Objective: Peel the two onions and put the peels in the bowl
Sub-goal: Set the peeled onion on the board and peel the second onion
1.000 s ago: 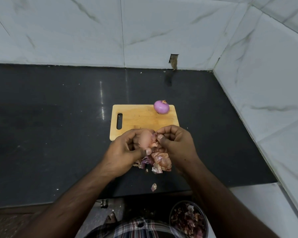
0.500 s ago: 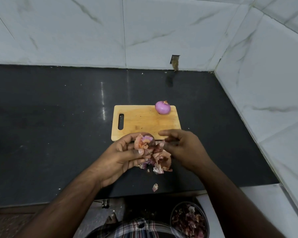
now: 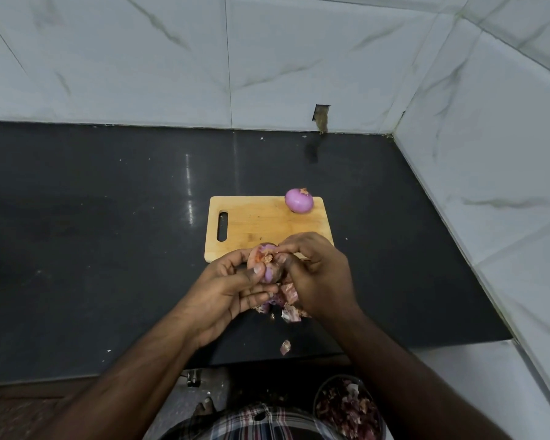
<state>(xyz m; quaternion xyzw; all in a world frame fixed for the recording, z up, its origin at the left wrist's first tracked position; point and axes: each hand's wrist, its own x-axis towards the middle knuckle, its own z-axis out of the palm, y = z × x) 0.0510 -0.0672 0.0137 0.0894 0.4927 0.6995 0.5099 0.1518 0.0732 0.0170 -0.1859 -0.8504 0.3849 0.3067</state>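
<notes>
The left hand (image 3: 226, 290) cups a half-peeled onion (image 3: 265, 261), fingers curled under it, thumb across its front. The right hand (image 3: 318, 274) meets it from the other side, its fingertips (image 3: 283, 248) pinching skin at the onion's top. Directly below the grip lies a heap of peels (image 3: 286, 304) on the dark counter (image 3: 108, 233) — one stray scrap (image 3: 285, 347) nearer the edge. Beyond the grip, a peeled onion (image 3: 299, 201) sits at the far right corner of the wooden cutting board (image 3: 254, 220). Nearest the person, a bowl (image 3: 323, 389) holds peels.
</notes>
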